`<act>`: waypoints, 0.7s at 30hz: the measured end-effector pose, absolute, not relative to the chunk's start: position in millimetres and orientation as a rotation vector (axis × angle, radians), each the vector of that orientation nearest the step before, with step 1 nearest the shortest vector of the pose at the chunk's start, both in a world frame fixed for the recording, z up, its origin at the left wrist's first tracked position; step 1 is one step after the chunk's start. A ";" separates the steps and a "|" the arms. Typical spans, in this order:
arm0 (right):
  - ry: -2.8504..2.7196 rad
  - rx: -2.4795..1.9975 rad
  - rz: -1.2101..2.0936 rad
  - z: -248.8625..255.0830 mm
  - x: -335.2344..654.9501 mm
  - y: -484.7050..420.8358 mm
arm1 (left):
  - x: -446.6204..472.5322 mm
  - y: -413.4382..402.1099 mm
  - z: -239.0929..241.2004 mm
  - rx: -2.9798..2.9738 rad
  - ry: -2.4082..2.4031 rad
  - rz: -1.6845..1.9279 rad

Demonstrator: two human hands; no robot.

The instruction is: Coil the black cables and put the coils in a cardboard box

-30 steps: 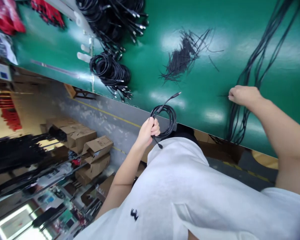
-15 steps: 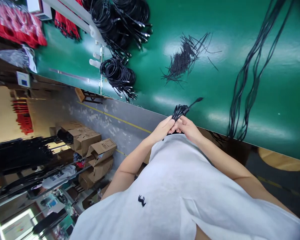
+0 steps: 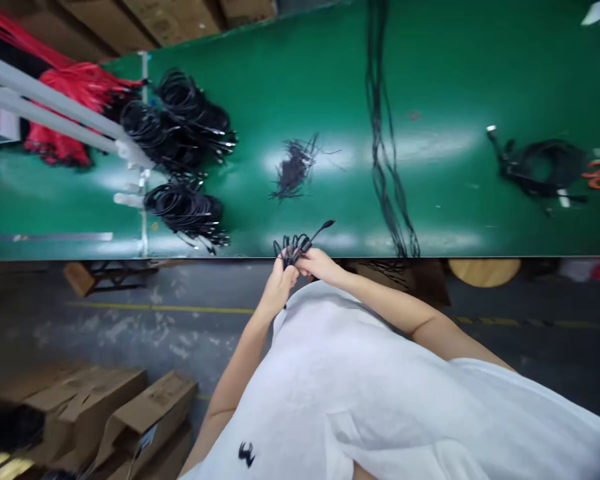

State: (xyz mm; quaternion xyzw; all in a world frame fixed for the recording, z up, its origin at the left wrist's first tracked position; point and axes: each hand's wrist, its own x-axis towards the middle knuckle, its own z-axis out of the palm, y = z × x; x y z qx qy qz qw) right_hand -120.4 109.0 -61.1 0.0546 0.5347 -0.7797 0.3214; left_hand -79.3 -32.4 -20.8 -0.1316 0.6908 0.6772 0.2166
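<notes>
I see left hand (image 3: 277,287) clasping coil (image 3: 291,251) at bench (image 3: 455,223) front edge; right hand (image 3: 324,266) touching coil, grip unclear; ties (image 3: 294,171) farther back; strands (image 3: 375,123) reach front edge.

A workshop: long green workbench (image 3: 260,80), heaped black cable coils (image 3: 185,133), cardboard boxes (image 3: 153,403), yellow floor line (image 3: 220,309).

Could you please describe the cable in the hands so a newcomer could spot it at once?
Find the long green table and the white shirt by its near edge. There the left hand and right hand hold a coiled black cable, one end pointing over the tabletop. Unlike the black cable bundles on the table, it is hand-held.
</notes>
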 end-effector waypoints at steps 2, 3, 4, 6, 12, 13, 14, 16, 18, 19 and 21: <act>1.433 0.145 -2.030 -62.1 -119.4 121.5 | -82.6 -30.9 -19.0 -0.338 1.913 1.889; 1.442 0.165 -2.038 -63.2 -117.4 127.2 | -83.0 -28.9 -17.6 -0.323 1.872 1.907; 1.448 0.192 -2.055 -65.1 -114.7 131.4 | -82.8 -26.6 -16.3 -0.305 1.809 1.924; 1.447 0.248 -2.100 -70.3 -109.1 133.5 | -81.8 -23.5 -15.6 -0.269 1.676 1.946; 1.367 0.265 -2.235 -70.3 -98.4 113.2 | -76.5 -26.5 -17.2 -0.264 1.522 1.950; 1.374 0.241 -2.242 -67.6 -98.0 111.4 | -75.1 -27.4 -16.1 -0.238 1.535 1.955; 1.391 0.207 -2.241 -65.3 -97.8 110.6 | -73.7 -28.4 -14.9 -0.201 1.563 1.955; 1.448 0.108 -2.203 -62.3 -97.5 111.5 | -71.4 -31.1 -13.3 -0.146 1.670 1.942; 1.555 0.001 -2.102 -61.6 -95.7 113.9 | -70.1 -34.8 -13.8 -0.139 1.842 1.901; 1.654 -0.039 -2.043 -61.6 -93.9 115.1 | -70.0 -36.9 -14.9 -0.143 1.938 1.867; 1.966 -0.135 -1.916 -61.6 -88.9 117.4 | -70.5 -40.7 -18.6 -0.132 2.085 1.777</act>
